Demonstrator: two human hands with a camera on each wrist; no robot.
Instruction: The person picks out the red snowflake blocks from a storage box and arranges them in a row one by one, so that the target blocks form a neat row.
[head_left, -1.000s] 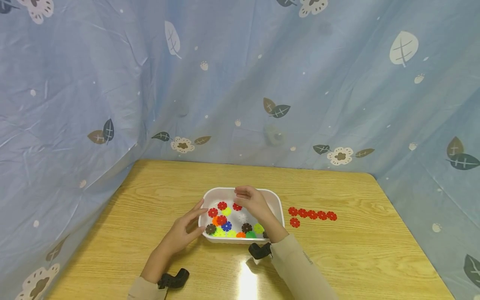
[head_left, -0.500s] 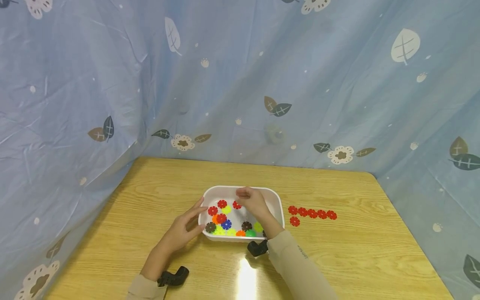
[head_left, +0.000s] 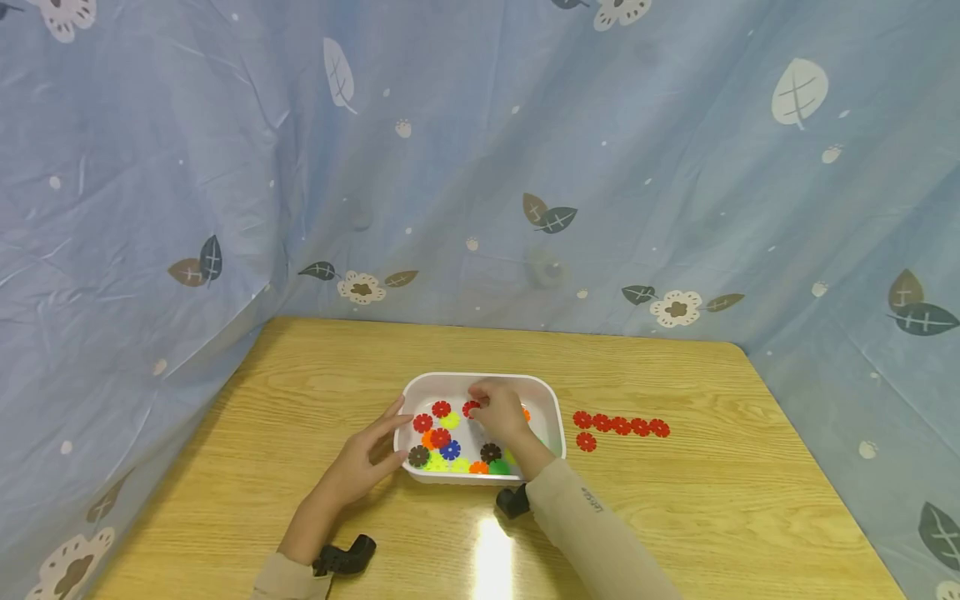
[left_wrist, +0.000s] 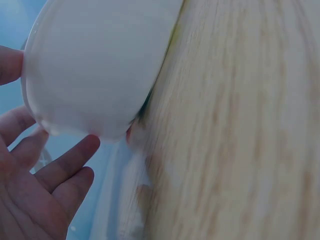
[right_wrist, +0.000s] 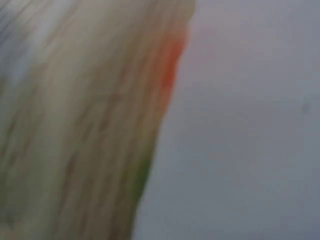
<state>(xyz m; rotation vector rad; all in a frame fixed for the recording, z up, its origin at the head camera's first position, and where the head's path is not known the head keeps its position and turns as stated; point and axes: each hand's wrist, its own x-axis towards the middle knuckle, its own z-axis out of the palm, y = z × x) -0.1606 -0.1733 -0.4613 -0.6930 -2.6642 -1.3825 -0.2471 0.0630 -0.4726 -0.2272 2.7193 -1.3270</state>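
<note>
A white plastic tray [head_left: 480, 478] holds several flower-shaped plastic discs in red, yellow, blue, orange, green and dark brown. My left hand [head_left: 360, 467] lies along the tray's left end, fingers spread, with fingertips touching its rim. Seen in the left wrist view, the fingers [left_wrist: 70, 162] and thumb rest on the tray wall [left_wrist: 100, 65] fairly straight. Inside the tray, my right hand [head_left: 504, 417] reaches down with bent fingers and thumb right at a red disc [head_left: 471, 409]; I cannot tell whether they pinch it. The right wrist view is blurred and shows only tray wall [right_wrist: 240, 140] and table.
Right of the tray, several red discs [head_left: 621, 426] lie in a row on the wooden table [head_left: 712, 500], with a single red disc [head_left: 586, 442] just below the row's left end. A blue patterned cloth [head_left: 450, 167] hangs behind the table.
My right hand has lowered slightly into the tray, its fingertips closer around the red disc. An orange disc now shows beside it. The left hand stays at the tray's left end.
</note>
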